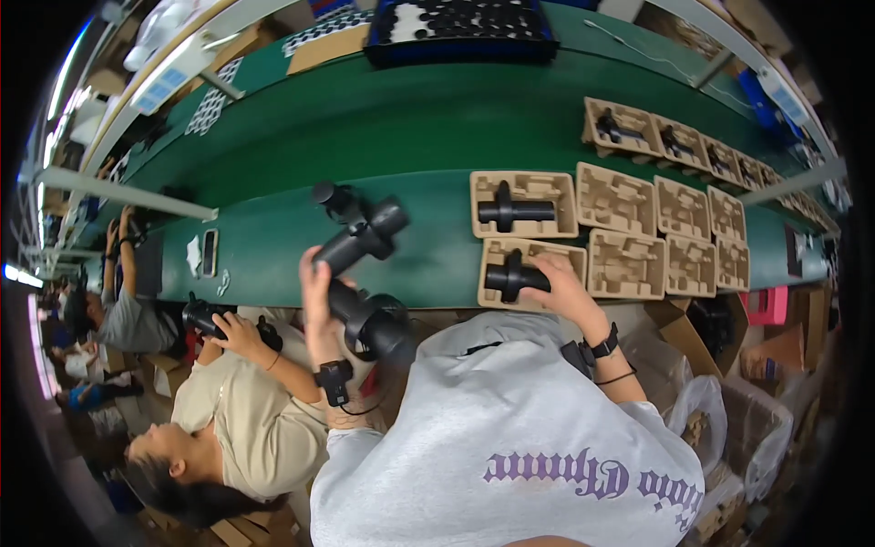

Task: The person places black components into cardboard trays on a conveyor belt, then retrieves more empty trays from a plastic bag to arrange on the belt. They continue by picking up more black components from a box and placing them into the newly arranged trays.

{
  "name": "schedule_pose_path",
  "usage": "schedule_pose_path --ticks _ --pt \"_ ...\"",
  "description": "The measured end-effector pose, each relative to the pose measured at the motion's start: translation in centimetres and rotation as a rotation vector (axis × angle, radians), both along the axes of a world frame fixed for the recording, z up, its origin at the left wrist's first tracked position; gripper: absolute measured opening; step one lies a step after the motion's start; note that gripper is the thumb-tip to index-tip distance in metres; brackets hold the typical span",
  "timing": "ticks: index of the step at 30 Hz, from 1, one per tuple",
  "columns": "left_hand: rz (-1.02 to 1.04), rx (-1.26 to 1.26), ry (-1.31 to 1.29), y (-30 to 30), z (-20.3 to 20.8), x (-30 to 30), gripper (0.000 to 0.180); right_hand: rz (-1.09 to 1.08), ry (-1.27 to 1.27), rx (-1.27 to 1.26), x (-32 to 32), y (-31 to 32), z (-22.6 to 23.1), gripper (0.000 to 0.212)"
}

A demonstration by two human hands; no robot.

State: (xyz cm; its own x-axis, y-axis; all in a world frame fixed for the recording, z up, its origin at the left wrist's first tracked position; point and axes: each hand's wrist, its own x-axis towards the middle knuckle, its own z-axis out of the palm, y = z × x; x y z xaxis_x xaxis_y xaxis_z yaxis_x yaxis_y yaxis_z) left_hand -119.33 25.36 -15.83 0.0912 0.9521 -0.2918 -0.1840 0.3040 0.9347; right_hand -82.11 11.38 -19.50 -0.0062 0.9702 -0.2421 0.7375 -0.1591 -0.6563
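In the head view, a long green-topped desk (442, 269) spans the scene. A co-worker in a beige shirt (260, 415) is at the left. Eight brown moulded-pulp trays (626, 264) stand on the right in two rows of four. Beyond them, at the far edge, sits a dark blue shallow box (460, 53) of small black round parts. Over the desk's near edge, the left grip (316, 296) is curled around the lower end of a black plastic tubular device (365, 239); a second black tubular device (378, 324) lies beside its palm, though I cannot tell whether it is held. The right grip (561, 284) has thumb and fingers closed about the right end of a black collared tube (515, 273) in the near leftmost tray. A slim smartphone (211, 253) lies left.
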Motion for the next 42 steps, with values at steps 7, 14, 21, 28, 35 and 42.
schedule_pose_path --ticks 7,14,21,28,35,42 --pt "-0.809 -1.107 -1.296 -6.8 -7.0 11.6 0.050 0.214 0.840 0.055 -7.2 6.5 4.3 0.075" --pt "-0.638 -0.434 -0.182 -0.9 -0.1 9.6 0.050 0.052 0.305 0.171 -0.4 2.7 4.3 0.064" --pt "-0.209 0.243 1.173 9.3 1.0 -0.4 0.076 -0.280 -0.449 0.075 12.6 -6.3 3.9 0.056" --pt "-0.293 0.315 1.469 14.5 -5.5 1.0 0.076 -0.424 -0.375 -0.112 14.0 -7.1 -0.4 0.068" --pt "-0.174 0.330 1.457 12.8 -8.0 0.0 0.049 -0.461 -0.665 0.120 15.5 -8.7 -3.6 0.049" --pt "0.140 0.010 -0.041 4.4 -5.6 1.4 0.048 -0.422 -0.666 0.079 9.6 -6.5 -7.2 0.041"
